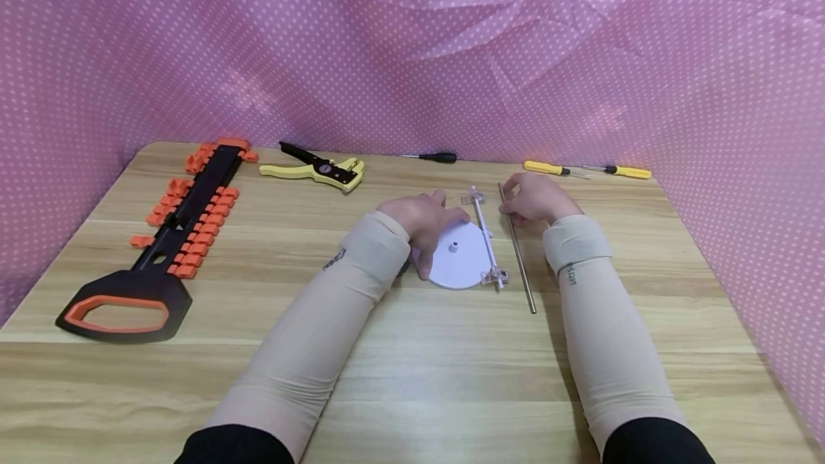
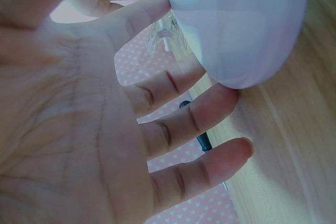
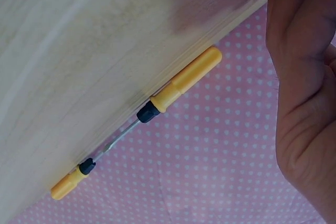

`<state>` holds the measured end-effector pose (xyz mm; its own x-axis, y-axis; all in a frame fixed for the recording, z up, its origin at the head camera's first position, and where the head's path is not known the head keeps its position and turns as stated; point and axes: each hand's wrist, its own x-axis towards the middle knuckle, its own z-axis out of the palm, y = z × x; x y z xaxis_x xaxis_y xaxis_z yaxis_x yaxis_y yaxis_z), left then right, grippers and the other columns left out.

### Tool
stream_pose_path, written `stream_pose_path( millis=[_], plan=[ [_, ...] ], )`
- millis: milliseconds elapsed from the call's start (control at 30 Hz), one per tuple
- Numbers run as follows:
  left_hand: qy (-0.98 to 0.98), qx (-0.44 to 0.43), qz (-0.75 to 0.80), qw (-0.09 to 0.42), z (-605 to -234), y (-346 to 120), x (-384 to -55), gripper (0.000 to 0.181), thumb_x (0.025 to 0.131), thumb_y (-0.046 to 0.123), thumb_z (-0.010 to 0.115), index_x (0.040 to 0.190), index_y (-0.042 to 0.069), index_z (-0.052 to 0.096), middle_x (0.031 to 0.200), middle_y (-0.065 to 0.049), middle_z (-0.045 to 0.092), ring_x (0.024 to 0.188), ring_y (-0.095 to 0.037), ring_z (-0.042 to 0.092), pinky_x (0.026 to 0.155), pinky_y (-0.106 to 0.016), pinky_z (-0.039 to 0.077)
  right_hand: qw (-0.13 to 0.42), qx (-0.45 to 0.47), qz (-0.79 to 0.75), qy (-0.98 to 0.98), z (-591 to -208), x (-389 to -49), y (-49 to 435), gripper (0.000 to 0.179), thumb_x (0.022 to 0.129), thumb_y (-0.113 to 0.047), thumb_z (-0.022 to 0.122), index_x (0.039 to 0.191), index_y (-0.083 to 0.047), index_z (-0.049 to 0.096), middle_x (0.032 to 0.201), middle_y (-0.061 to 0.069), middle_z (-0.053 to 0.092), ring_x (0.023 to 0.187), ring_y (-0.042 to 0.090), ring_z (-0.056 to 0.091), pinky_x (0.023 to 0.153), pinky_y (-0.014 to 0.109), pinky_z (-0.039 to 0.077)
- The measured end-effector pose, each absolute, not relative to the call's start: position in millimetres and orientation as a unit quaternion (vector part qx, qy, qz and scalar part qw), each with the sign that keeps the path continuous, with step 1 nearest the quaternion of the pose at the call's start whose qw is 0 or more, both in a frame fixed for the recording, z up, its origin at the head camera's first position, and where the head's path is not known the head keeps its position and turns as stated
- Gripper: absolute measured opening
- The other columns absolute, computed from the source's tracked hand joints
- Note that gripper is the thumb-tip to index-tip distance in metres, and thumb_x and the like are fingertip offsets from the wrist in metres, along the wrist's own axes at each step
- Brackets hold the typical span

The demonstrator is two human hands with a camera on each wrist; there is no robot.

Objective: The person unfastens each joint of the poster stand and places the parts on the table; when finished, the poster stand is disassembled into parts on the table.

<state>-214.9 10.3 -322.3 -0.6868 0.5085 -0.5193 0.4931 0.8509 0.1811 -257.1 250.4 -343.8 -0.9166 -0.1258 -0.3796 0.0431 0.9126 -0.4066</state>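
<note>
In the head view my left hand (image 1: 422, 224) reaches to a white round disc (image 1: 460, 263) with a small peg at its middle. Its thumb lies at the near left edge and its index finger at the far edge; the left wrist view shows the fingers (image 2: 184, 119) spread, fairly straight, some tips at the disc's rim. My right hand (image 1: 538, 199) pinches a thin metal rod (image 1: 520, 256) near its far end. Between the hands, a white plastic rod with clear clips (image 1: 485, 238) overlaps the disc's right edge.
At left lies a black holder with orange clips (image 1: 183, 220). Along the back are a yellow and black wire stripper (image 1: 322, 169), a black-handled screwdriver (image 1: 440, 157) and two yellow-handled screwdrivers (image 1: 544, 167). A pink dotted cloth (image 1: 412, 56) hangs behind the wooden table (image 1: 438, 392).
</note>
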Motion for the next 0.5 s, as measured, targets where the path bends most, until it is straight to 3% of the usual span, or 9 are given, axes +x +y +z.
stream_pose_path(
  millis=[200, 500],
  plan=[
    [0.918, 0.275, 0.013, 0.287, -321.5, 10.2, -214.7, 0.127, 0.063, 0.021, 0.104, 0.164, 0.045, 0.031, 0.154, -0.008, 0.037, 0.132, -0.026, 0.049, 0.1, -0.047, 0.058, 0.203, -0.025, -0.213, 0.955, -342.2, -255.6, 249.6, 0.051, 0.101, -0.018, 0.071, 0.146, 0.001, 0.055, 0.083, 0.008, 0.075, 0.074, 0.017, 0.07, 0.088, 0.041, 0.054],
    [0.917, 0.276, 0.013, 0.288, -321.1, 12.0, -215.7, 0.128, 0.063, 0.021, 0.104, 0.164, 0.046, 0.031, 0.155, -0.008, 0.036, 0.131, -0.026, 0.049, 0.097, -0.045, 0.059, 0.207, -0.02, -0.201, 0.957, -339.4, -253.8, 252.0, 0.052, 0.109, -0.036, 0.058, 0.147, 0.0, 0.054, 0.09, 0.009, 0.074, 0.083, 0.022, 0.071, 0.105, 0.059, 0.051]
  ],
)
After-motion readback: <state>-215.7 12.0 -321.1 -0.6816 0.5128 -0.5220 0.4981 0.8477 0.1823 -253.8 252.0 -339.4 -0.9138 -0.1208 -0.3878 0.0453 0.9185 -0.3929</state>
